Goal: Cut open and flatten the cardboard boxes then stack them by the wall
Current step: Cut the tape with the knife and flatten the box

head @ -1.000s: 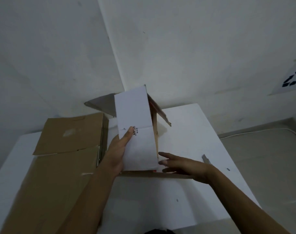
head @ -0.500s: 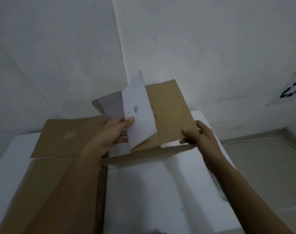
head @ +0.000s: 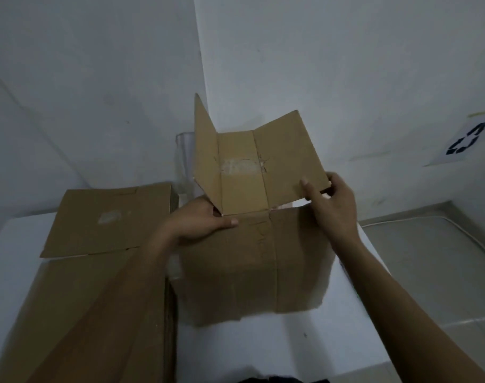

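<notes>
Your left hand grips the opened box at its fold while your right hand pinches the edge of the raised panel, likely to spread it flat.

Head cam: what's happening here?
A person holds a cut-open cardboard box over the white table. The left hand grips it at the middle fold. The right hand pinches the right edge of the upper flaps, which stand bent, not flat. Flattened cardboard lies at the left, near the wall.
</notes>
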Demonstrator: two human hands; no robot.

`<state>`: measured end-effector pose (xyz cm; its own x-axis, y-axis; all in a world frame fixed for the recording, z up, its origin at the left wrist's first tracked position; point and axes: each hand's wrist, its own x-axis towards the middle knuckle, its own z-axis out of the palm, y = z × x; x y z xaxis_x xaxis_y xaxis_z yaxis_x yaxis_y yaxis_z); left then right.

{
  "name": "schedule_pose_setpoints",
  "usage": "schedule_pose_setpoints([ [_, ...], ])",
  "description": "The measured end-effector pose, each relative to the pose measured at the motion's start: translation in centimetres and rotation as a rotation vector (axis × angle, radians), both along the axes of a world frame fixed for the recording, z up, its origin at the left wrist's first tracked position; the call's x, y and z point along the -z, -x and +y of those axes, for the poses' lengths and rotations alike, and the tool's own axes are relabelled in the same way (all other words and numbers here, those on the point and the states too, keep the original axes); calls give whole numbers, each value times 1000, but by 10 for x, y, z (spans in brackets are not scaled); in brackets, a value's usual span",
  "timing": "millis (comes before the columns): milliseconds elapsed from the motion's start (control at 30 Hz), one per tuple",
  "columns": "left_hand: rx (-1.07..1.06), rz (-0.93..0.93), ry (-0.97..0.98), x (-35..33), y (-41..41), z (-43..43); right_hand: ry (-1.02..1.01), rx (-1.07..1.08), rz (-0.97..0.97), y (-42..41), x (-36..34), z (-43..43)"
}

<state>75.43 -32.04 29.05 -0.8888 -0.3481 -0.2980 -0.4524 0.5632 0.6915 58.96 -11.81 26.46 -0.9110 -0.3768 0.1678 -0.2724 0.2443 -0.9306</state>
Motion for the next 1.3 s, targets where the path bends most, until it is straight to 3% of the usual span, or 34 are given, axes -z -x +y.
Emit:
schedule_pose_setpoints([
  [133,-155,55,43,34,22,-6,-116,24,-235,0,53,3],
  [233,-222,70,190,56,36,-14,-119,103,-482,7,78,23],
  [433,-377,120,385,83,41,-29,-115,-435,-877,-1,108,55],
  [500,-459,155,439,92,33,-31,-78,-439,-924,-5,108,52],
  [600,-595,268,502,102,8,-25,23,-295,-829,-2,97,37],
  [667,-705,332,387,104,-14,-15,62,-193,-740,4,85,26],
  [767,-920,379,-65,92,-43,5,131,-139,-726,16,70,19],
  [933,-804,217,-225,94,-69,33,227,-113,-727,38,41,16],
  [1033,-833,309,-513,94,-64,30,240,-150,-623,41,20,17],
  [1133,-850,425,-726,74,-42,9,51,-278,-551,37,11,30],
  [1200,-844,409,-780,56,-26,-8,-27,-389,-648,31,14,43],
  [1300,-753,353,-865,39,-14,-20,75,-377,-721,21,16,51],
])
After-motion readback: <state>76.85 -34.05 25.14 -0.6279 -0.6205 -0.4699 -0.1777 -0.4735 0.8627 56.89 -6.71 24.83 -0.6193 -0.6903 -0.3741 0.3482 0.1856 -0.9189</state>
